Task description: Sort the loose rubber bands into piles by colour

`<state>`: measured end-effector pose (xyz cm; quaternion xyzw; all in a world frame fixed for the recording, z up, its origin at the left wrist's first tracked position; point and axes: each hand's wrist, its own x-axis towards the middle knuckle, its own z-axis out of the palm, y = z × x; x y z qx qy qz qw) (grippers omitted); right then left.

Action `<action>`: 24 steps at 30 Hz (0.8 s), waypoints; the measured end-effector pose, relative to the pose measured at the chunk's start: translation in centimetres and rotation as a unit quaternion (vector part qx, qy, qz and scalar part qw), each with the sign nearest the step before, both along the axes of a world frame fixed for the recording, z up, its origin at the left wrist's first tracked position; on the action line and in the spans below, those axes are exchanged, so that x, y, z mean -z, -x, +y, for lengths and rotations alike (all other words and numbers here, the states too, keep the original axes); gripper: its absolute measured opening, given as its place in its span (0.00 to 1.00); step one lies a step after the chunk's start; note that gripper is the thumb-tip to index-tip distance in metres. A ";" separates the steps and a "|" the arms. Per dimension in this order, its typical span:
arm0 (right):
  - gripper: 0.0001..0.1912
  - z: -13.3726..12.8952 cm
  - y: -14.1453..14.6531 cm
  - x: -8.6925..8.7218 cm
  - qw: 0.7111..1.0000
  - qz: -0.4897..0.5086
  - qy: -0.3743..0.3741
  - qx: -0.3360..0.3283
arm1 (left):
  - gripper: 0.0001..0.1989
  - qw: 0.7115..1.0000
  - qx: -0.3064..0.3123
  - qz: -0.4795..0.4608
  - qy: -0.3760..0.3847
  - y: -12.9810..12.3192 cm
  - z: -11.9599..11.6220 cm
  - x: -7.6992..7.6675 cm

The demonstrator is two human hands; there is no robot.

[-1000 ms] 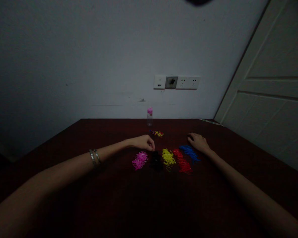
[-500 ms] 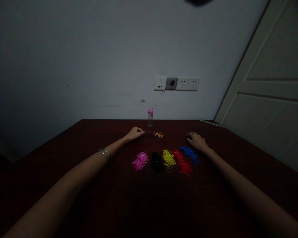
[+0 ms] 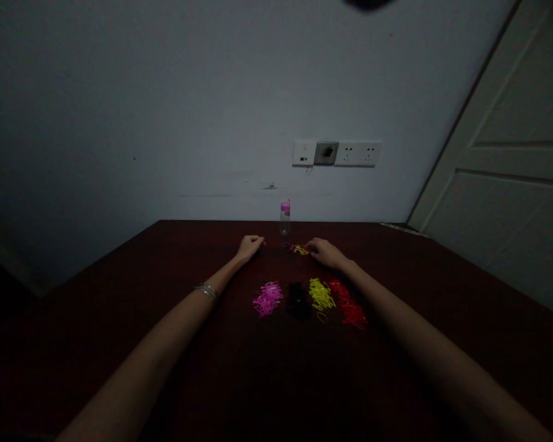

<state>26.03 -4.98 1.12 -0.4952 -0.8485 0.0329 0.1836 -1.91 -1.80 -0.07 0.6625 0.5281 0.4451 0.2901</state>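
My right hand [image 3: 327,253] reaches in from the right, its bent fingers slightly apart at the edge of a small pile of mixed coloured rubber bands [image 3: 299,249]. To the left of that pile my left hand [image 3: 250,247] rests on the table with its fingers curled closed; whatever they may hold is hidden. Nearer to me lie sorted piles side by side: pink rubber bands [image 3: 268,299], black rubber bands [image 3: 298,301], yellow rubber bands [image 3: 321,296] and red rubber bands [image 3: 348,304]. My right forearm covers the spot of the blue pile.
A clear bottle [image 3: 284,222] with a pink cap stands behind the mixed pile, near the wall [image 3: 212,123]. Sockets [image 3: 357,153] sit on the wall above the dark red table [image 3: 276,374]. A panelled door [image 3: 502,166] is at the right. The light is dim.
My right hand has moved left from beside the blue rubber bands to the mixed pile, and its forearm now hides the blue ones. My left hand stays nearly in place. The view has shifted slightly.
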 end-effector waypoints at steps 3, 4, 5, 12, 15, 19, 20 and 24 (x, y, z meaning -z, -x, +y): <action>0.14 0.4 0.3 0.0 1.000 -0.005 0.000 0.007 | 0.15 1.000 -0.002 0.001 0.003 0.0 -0.1 0.0; 0.14 0.5 0.3 0.0 1.000 -0.005 0.001 0.007 | 0.15 1.000 -0.001 0.000 0.004 0.0 -0.1 0.0; 0.14 0.5 0.3 0.0 1.000 -0.004 0.002 0.007 | 0.15 1.000 0.000 -0.002 0.005 0.0 -0.1 0.0; 0.15 0.6 0.2 0.0 1.000 0.007 0.003 0.005 | 0.15 1.000 0.006 -0.007 -0.003 0.0 0.3 0.4; 0.14 -0.2 0.1 -0.6 1.000 0.021 -0.008 -0.009 | 0.15 1.000 0.004 -0.004 -0.008 0.1 0.5 0.6; 0.15 -1.6 -0.5 -1.5 0.998 0.049 -0.019 -0.040 | 0.15 1.000 0.001 -0.002 -0.008 0.1 0.5 0.5; 0.15 -1.8 -0.6 -1.6 0.997 0.059 -0.019 -0.047 | 0.15 1.000 0.000 -0.001 -0.008 0.1 0.4 0.4; 0.16 -1.9 -1.2 -1.8 0.995 0.080 -0.006 -0.054 | 0.14 1.000 -0.008 0.011 -0.004 0.0 0.2 0.1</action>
